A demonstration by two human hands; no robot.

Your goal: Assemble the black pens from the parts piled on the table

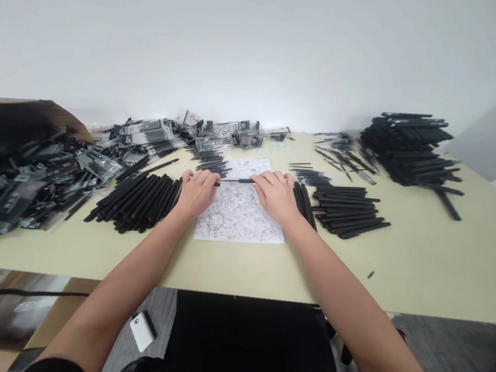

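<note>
My left hand (199,191) is closed on a short black tube end that looks like part of a pen. Closed too, my right hand (275,195) grips a black pen (245,181), and a thin dark rod like a refill spans the gap between both hands. Beneath them lies a white sheet (243,224) covered in scribbles. Dark, thin refills (209,162) lie just beyond my left hand, and more refills (312,175) beyond my right. A pile of black pen barrels (139,200) is left of my left hand; another pile of pens (348,210) is to the right.
Clear plastic packets (146,132) spread along the back and left, by a dark open box (27,116). A tall stack of black pens (409,147) stands at the back right. One small dark piece (371,274) lies near the table's front edge.
</note>
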